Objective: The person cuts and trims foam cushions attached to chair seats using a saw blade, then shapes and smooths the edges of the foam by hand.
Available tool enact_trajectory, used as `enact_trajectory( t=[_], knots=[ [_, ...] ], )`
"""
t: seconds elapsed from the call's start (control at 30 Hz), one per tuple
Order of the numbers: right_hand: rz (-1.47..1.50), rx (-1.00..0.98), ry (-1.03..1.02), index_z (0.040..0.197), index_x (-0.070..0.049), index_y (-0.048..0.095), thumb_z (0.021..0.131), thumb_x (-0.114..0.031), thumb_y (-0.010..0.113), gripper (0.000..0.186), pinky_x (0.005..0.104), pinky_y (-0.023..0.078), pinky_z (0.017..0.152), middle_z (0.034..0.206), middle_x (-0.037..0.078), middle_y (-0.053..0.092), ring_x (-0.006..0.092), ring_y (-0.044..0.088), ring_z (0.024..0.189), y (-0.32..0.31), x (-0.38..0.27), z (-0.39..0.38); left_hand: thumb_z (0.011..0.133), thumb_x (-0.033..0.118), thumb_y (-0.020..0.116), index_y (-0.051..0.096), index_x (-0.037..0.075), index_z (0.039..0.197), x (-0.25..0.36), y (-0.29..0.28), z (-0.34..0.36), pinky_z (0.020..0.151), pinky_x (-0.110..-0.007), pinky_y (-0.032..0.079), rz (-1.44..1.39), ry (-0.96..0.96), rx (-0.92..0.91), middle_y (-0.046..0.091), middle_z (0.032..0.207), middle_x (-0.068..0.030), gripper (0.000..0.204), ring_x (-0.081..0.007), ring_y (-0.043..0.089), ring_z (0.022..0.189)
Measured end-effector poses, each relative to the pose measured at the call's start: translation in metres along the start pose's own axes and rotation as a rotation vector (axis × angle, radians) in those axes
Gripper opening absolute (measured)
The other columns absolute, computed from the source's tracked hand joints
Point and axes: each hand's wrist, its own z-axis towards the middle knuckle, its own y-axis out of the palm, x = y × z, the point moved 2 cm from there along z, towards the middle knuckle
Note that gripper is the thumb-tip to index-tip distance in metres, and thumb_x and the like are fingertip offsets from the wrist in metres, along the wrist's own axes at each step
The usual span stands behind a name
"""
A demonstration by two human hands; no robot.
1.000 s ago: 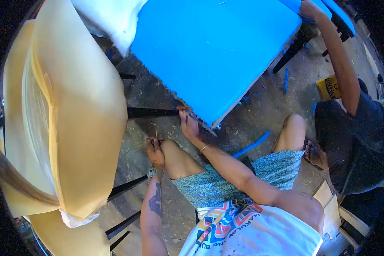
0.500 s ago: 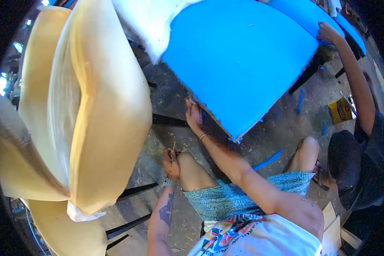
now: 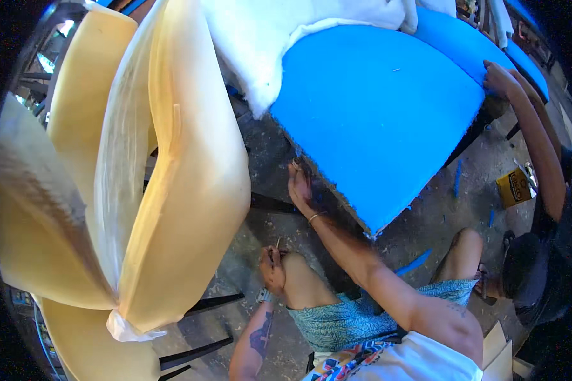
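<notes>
Blue foam cushion fills the upper middle of your view, lying tilted with its ragged lower edge running down toward your knee. Your right hand rests against that lower left edge, its fingers curled loosely onto the rim of the foam; a thin bracelet circles the wrist. Your left hand sits low beside your bent knee, fingers pressed together around a small slender tool that pokes up out of the fist; you cannot tell what kind of tool it is. A wristwatch shows on that wrist.

White batting drapes over the upper left corner of the blue cushion. To your left stand large yellow foam cushions, upright and leaning together, close to your left hand but apart from it. At the far right another person's hand grips the cushion's far corner. A small yellow box lies on the dusty concrete floor near that person, among scattered blue foam scraps.
</notes>
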Motion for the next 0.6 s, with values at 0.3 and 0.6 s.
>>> enact_trajectory(
  t=[0.3, 0.6],
  knots=[
    [-0.027, 0.195, -0.132, 0.132, -0.007, 0.052, 0.1, -0.025, 0.042, 0.038, 0.0405, 0.046, 0.084, 0.121, 0.012, 0.059, 0.0287, 0.059, 0.099, 0.038, -0.002, 0.025, 0.099, 0.025, 0.046, 0.053, 0.003, 0.103, -0.018, -0.01, -0.004, 0.069, -0.033, 0.046, 0.063, -0.091, 0.025, 0.064, 0.086, -0.011, 0.023, -0.0216, 0.059, 0.073],
    [-0.014, 0.108, -0.101, 0.123, -0.006, 0.055, 0.098, -0.025, 0.045, 0.033, 0.0407, 0.047, 0.077, 0.11, 0.012, 0.061, 0.0312, 0.06, 0.09, 0.023, -0.006, 0.018, 0.101, 0.023, 0.042, 0.051, 0.004, 0.102, -0.005, -0.013, -0.002, 0.073, -0.03, 0.044, -0.067, 0.026, -0.024, 0.06, 0.087, -0.0073, 0.021, -0.0182, 0.055, 0.076]
  ],
)
